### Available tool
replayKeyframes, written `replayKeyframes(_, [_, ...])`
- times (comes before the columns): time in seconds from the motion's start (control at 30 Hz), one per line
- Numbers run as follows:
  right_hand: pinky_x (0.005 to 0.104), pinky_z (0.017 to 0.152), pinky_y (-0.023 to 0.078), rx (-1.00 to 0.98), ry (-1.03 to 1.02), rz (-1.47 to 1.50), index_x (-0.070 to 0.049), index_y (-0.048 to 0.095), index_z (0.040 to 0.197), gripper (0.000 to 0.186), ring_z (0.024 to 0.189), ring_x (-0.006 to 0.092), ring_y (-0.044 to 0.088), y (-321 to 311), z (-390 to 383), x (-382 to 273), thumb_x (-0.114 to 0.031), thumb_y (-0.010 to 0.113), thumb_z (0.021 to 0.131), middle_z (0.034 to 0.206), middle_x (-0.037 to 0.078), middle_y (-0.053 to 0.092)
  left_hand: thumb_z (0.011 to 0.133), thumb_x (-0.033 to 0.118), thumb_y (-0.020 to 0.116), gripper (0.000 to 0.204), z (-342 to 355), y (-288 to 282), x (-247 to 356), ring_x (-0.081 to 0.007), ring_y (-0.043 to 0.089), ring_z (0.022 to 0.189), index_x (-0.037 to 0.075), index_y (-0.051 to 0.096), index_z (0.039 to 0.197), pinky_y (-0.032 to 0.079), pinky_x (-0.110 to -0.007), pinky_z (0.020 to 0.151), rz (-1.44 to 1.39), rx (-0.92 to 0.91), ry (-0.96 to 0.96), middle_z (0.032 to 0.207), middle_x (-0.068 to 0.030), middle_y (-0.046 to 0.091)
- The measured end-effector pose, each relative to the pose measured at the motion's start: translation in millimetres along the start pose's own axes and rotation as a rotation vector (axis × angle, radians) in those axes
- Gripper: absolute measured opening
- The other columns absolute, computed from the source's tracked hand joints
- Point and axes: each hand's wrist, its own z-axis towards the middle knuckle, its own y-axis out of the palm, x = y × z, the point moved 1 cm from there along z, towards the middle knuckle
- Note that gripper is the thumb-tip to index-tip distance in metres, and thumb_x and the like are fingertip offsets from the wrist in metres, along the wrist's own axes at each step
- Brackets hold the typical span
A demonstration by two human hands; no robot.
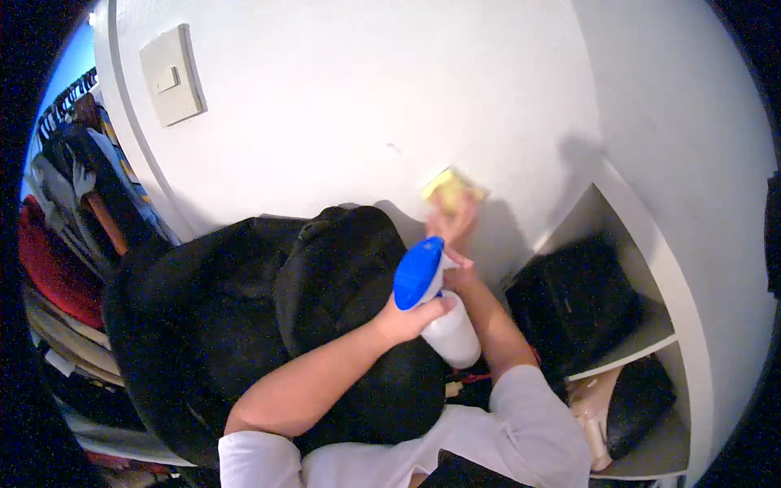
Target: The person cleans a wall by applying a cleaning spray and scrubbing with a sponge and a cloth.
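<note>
Left hand (404, 322): grip clenched around neck of spray bottle (453, 335), thumb across front. White body, blue head. Tilted, head toward upper left, base toward lower right. Overlapping right forearm (500, 329) in view; contact or gap, cannot tell. Trigger partly hidden, so cannot tell if squeezed.

Right hand (455, 218): reaching past bottle head to white wall (325, 89), grasping yellow pad (452, 184) there. Blurred; sponge or folded cloth, cannot tell. Looks laid against wall, fingers over its lower part, upper edge exposed. Small dark mark (394, 147) on wall, up and left of pad, just apart from it. Shadows on wall right of hand.

Between body and wall, left of bottle: big black cloth bundle (203, 317), behind left forearm (313, 382). Light switch (171, 77) high on wall, well left of pad. Far left: hanging clothes (61, 260), red, grey and dark. At right: white shelf (682, 325), black bag-like item (573, 305) in upper compartment, dark rounded item (643, 407) and pale item in lower one. White shirt sleeves on both arms.
</note>
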Motion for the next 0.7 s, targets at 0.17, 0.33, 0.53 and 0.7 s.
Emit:
replayKeyframes(0.17, [0.0478,0.092,0.029,-0.016,-0.391,-0.034,-0.027,0.063,0.103,0.027,0.108,0.0287,0.039,44.3,50.7,-56.3,-0.022,0.06,0.076,0.12,0.004,0.047,0.071,-0.002,0.053,0.06,-10.5,-1.2,6.9,-0.0179,0.055,0.092,0.005,0.03,0.126,0.044,-0.032,0.08,-0.155,0.016,0.01,0.115,-0.01,0.044])
replayKeyframes(0.33, [0.0449,0.082,0.031,0.237,-0.252,0.011,-0.016,0.065,0.085,0.015,0.095,0.0312,0.043,43.0,137.1,-73.6,-0.014,0.063,0.071,0.1,0.009,0.053,0.071,-0.003,0.055,0.058,-7.4,-18.6,16.5,-0.0178,0.055,0.089,0.004,0.033,0.124,0.045,-0.032,0.079,-0.048,-0.007,0.072,0.115,-0.0095,0.045])
replayKeyframes(0.53, [0.0433,0.081,0.025,-0.097,-0.317,-0.01,-0.02,0.065,0.085,0.017,0.095,0.0214,0.045,36.1,86.7,-64.0,-0.019,0.062,0.069,0.092,-0.003,0.055,0.072,-0.003,0.056,0.047,-0.1,-18.1,22.4,-0.0158,0.053,0.092,0.004,0.04,0.115,0.047,-0.03,0.077,-0.184,0.085,0.072,0.111,-0.0085,0.046])
replayKeyframes(0.7, [0.0415,0.079,0.027,-0.068,-0.274,0.033,-0.021,0.064,0.087,0.016,0.091,0.0217,0.045,39.8,145.3,-85.8,-0.016,0.059,0.072,0.09,-0.002,0.053,0.073,0.002,0.057,0.041,-3.1,-39.8,26.4,-0.0167,0.05,0.097,0.005,0.042,0.111,0.046,-0.033,0.081,-0.21,0.092,-0.096,0.106,-0.0074,0.048])
